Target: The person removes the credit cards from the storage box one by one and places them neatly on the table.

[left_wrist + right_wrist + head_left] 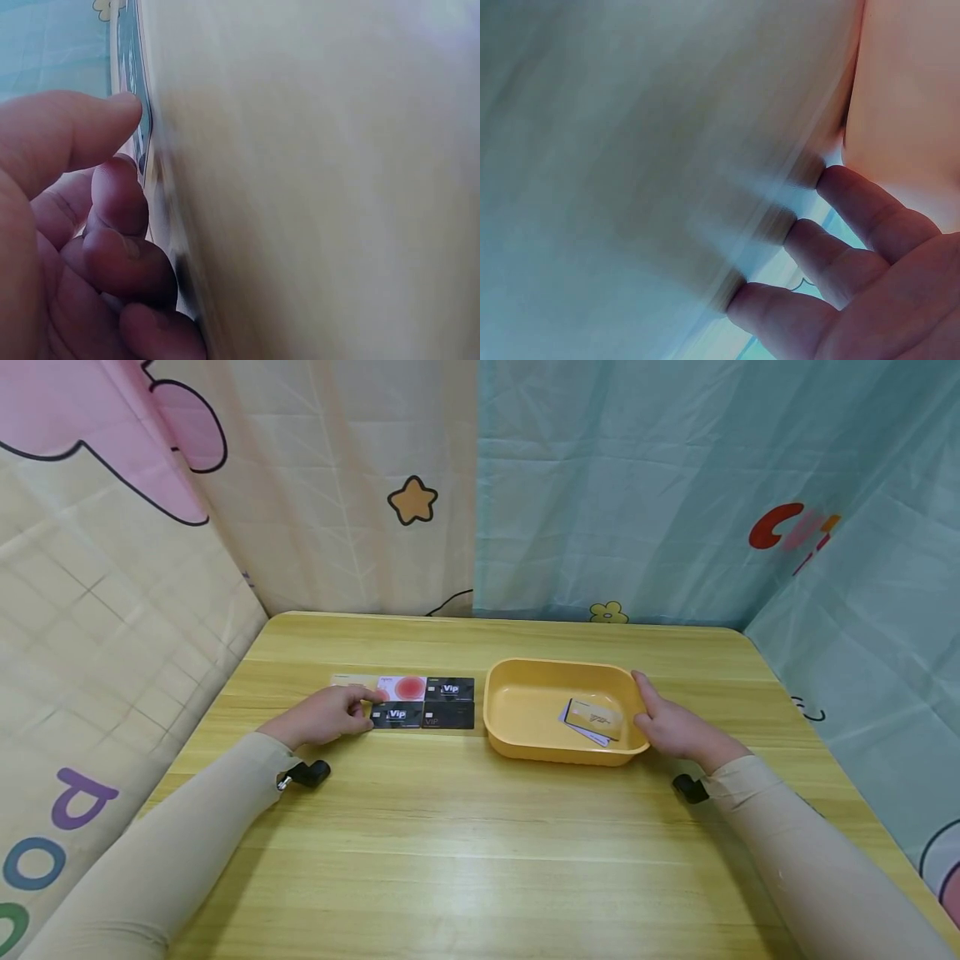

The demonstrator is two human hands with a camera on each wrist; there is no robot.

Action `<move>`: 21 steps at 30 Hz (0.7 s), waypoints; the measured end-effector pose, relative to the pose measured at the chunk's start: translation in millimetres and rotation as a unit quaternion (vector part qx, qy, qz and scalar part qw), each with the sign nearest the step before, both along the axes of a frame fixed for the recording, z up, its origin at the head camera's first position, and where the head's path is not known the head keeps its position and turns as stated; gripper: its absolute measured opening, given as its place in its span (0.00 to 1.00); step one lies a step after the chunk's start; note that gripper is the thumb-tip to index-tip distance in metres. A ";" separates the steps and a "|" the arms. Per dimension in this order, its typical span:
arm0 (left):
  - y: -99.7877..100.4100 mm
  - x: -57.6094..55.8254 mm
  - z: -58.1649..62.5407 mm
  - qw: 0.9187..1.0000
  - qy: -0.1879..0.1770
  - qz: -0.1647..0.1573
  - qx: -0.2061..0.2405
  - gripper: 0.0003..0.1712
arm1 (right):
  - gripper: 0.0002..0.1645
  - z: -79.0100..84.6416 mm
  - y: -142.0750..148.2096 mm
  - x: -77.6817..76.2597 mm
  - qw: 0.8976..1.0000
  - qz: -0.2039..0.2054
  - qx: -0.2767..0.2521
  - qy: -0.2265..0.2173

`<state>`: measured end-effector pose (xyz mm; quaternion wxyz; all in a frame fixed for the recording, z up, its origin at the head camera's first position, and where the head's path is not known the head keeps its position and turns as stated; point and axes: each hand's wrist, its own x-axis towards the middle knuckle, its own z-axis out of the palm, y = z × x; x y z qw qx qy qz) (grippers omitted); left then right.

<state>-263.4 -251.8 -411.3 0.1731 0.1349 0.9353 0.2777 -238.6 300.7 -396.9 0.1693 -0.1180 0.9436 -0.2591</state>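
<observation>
Several cards lie edge to edge in two rows on the wooden table: a beige card [351, 680], a white card with a red circle [405, 688] and a black Vip card [450, 689] behind, another black Vip card [397, 715] and a dark VIP card [448, 716] in front. My left hand [330, 714] touches the left end of these rows with bent fingers, partly covering the beige card. At the right end of a yellow basin [525, 748], my right hand [678, 727] grips the rim. Inside the basin, a gold card [595, 718] overlaps a white card [597, 737].
The wooden table [450, 843] extends toward me in front of the cards and basin. Printed curtains [637, 485] hang behind its far edge and along both sides. A small black device [690, 788] sits at each wrist.
</observation>
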 end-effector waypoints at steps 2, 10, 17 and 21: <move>-0.4 0.0 -0.1 1.000 -0.001 0.001 0.000 0.27 | 0.48 0.2 0.0 0.1 1.000 0.000 -0.001 -0.002; -1.2 0.5 1.0 1.000 -0.004 0.004 -0.001 0.27 | 0.47 -0.7 0.8 0.1 1.000 0.003 -0.002 -0.001; -3.1 -0.2 3.7 1.000 0.006 0.001 0.002 0.25 | 0.48 -0.1 0.8 1.2 1.000 0.001 0.001 -0.001; -3.3 -1.6 6.9 1.000 0.011 0.007 0.010 0.26 | 0.48 -0.9 1.5 1.2 1.000 0.001 0.002 -0.002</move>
